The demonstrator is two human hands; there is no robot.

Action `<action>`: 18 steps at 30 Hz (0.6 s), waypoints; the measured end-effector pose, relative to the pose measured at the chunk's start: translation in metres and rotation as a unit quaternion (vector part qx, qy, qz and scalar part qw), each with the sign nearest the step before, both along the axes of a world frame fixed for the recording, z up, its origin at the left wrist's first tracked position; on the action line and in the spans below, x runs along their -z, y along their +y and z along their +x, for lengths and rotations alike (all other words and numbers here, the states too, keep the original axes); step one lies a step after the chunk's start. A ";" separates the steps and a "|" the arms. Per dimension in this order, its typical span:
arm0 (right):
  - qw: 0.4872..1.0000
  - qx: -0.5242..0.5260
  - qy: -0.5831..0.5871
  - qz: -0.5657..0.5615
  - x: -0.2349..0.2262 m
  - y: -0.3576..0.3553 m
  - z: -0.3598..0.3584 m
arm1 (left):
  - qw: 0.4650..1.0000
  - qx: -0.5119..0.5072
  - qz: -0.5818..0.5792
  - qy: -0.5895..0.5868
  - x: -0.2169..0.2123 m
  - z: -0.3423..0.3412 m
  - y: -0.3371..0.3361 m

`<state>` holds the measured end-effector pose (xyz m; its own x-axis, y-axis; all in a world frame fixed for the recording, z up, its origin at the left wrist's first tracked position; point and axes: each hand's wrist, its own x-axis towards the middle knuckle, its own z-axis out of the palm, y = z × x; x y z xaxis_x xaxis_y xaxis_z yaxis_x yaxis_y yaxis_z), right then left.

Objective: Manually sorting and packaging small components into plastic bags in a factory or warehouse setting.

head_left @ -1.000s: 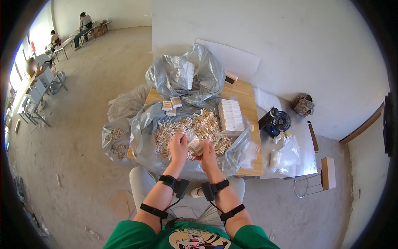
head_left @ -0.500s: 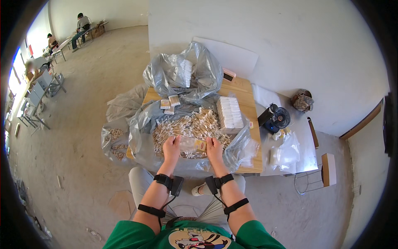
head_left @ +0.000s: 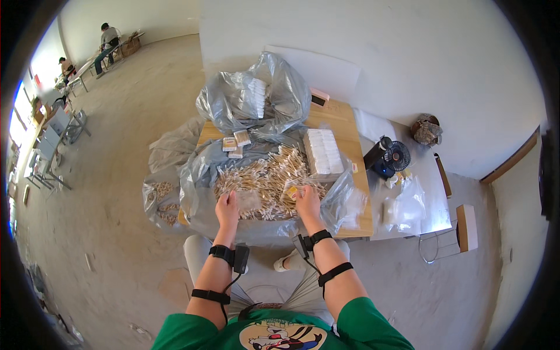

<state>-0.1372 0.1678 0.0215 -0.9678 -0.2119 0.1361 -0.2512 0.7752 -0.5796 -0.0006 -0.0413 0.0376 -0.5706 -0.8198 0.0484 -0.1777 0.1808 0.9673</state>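
Note:
Over a heap of loose cotton swabs (head_left: 265,175), my left hand (head_left: 227,207) is closed with a clear plastic bag (head_left: 249,200) pinched by its edge. My right hand (head_left: 308,202) grips a small yellow-labelled packet (head_left: 292,191), a little to the right of the bag. Whether the packet holds swabs is too small to tell. The swabs lie on a grey plastic sheet (head_left: 195,189) spread across the wooden table. A few small labelled swab packs (head_left: 228,144) rest just beyond the heap.
White packs stand stacked (head_left: 322,153) right of the swabs. Behind is a large grey plastic bag (head_left: 286,81) with white packs inside. A side table (head_left: 379,233) bears a black fan (head_left: 396,156) and clear bags (head_left: 405,207). Other people (head_left: 108,44) sit far left.
My hands have moved apart. The clear bag and the yellow-labelled packet, held together between both hands before, are now separate: bag in the left hand, packet in the right.

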 end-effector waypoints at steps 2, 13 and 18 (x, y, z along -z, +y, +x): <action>1.000 0.018 -0.015 0.013 -0.008 -0.006 0.012 | 1.000 0.007 0.020 -0.015 0.011 0.006 0.001; 0.996 0.049 0.010 -0.078 0.000 -0.012 0.029 | 0.998 0.056 -0.008 -0.006 0.005 0.018 0.020; 0.997 -0.008 -0.047 -0.061 0.008 -0.003 0.034 | 0.998 0.047 -0.040 -0.023 0.021 0.014 0.026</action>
<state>-0.1033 0.1650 0.0132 -0.9741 -0.2144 0.0713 -0.2034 0.6945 -0.6901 0.0133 -0.0157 0.0169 -0.6474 -0.7576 0.0827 -0.2005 0.2741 0.9406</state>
